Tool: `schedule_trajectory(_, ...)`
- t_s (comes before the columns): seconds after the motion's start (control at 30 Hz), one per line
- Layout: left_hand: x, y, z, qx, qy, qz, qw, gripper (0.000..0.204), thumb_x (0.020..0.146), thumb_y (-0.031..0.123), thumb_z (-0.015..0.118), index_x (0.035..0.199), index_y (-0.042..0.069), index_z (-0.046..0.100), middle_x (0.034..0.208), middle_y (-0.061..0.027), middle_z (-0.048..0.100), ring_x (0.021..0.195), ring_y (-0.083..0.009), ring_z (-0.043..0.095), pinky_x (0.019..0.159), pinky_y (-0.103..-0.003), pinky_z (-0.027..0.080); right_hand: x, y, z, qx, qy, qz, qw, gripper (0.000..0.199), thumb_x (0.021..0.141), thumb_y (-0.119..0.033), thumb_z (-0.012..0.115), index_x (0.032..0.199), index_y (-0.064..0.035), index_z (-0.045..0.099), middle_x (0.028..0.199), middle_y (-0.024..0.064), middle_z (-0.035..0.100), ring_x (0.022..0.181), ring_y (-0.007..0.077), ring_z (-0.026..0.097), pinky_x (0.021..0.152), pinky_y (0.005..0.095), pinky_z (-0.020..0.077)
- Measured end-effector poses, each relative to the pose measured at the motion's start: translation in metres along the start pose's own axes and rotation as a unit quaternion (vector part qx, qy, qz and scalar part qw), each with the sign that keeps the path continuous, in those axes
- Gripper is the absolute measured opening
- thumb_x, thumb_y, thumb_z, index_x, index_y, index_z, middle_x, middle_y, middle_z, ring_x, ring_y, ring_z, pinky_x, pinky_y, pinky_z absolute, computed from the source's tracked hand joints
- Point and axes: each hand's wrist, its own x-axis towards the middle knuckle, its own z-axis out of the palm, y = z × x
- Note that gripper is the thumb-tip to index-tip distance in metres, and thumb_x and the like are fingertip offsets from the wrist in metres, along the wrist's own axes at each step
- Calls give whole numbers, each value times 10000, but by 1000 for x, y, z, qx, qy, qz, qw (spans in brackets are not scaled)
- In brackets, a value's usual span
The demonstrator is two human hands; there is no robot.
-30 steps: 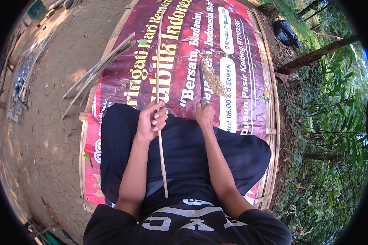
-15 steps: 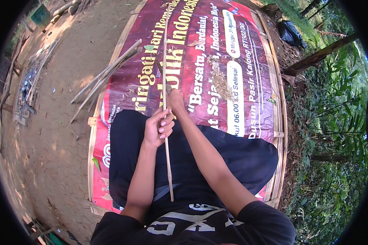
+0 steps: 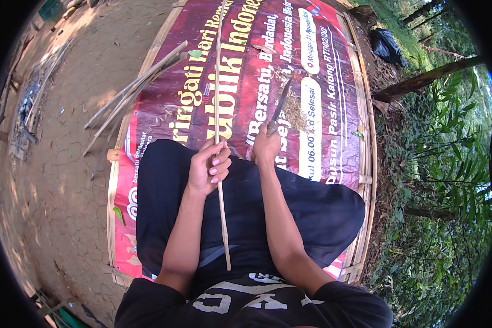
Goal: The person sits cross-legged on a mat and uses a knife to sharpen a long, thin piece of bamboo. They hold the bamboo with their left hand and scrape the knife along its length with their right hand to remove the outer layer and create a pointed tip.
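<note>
My left hand (image 3: 209,167) is closed around a long, thin, pale wooden stick (image 3: 217,82). The stick runs lengthwise from the banner's far end down over my lap, its near end by my shirt. To the right, my right hand (image 3: 266,145) grips a knife (image 3: 282,105) by its handle. The dark blade points away and a little right, apart from the stick. Beneath the blade, pale wood shavings (image 3: 295,112) lie scattered on the red printed banner (image 3: 164,104) that covers the bamboo platform where I sit cross-legged.
Several split sticks (image 3: 134,85) jut over the platform's left bamboo edge (image 3: 113,202). Cracked bare earth (image 3: 82,180) spreads on the left. On the right stand green plants (image 3: 437,180), a slanting wooden post (image 3: 426,76) and a black plastic bag (image 3: 386,46). A green leaf (image 3: 118,215) lies near the left edge.
My right hand has moved right, away from the stick, bringing the knife out over the shavings. My left hand keeps its hold on the stick, almost in the same place.
</note>
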Motion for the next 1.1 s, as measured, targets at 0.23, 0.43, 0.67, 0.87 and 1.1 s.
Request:
schedule_trajectory(0.23, 0, 2, 0, 6, 11, -8, 1000, 132, 1032, 151, 425, 1057, 48, 504, 647, 39, 367, 424, -27, 332, 314, -189, 288, 20, -28, 38, -16, -118, -64, 991, 448, 912, -339, 623, 765, 85, 629, 701, 271, 648, 705, 415, 676, 676, 495, 496)
schedule_trajectory(0.43, 0, 4, 4, 13, 17, -6, 1000, 82, 1024, 155, 475, 997, 84, 503, 634, 47, 381, 417, -27, 345, 317, -197, 286, 51, -11, 58, -65, -156, -19, 985, 407, 922, -314, 626, 778, 66, 640, 688, 220, 662, 649, 360, 681, 636, 467, 508)
schedule_trajectory(0.67, -1, -1, 0, 15, 18, 5, 1000, 155, 1038, 164, 417, 1057, 49, 518, 656, 44, 354, 433, -24, 316, 318, -188, 282, -3, -1, -5, 58, -44, 63, 995, 338, 949, -236, 581, 774, 53, 596, 614, 162, 609, 549, 286, 619, 562, 449, 472)
schedule_trajectory(0.87, 3, -6, 0, 19, 19, -13, 1000, 150, 1038, 158, 410, 1059, 42, 503, 649, 41, 354, 427, -26, 306, 314, -187, 278, 4, -9, -8, 31, -46, 12, 998, 368, 926, -263, 614, 803, 83, 613, 674, 235, 635, 641, 377, 647, 663, 493, 485)
schedule_trajectory(1.1, 5, -2, 4, 31, 19, -24, 999, 99, 1021, 153, 465, 997, 67, 506, 642, 39, 379, 418, -28, 324, 320, -197, 275, 39, -17, 18, 6, -114, -40, 993, 429, 915, -321, 622, 764, 81, 632, 654, 247, 641, 667, 436, 660, 648, 508, 490)
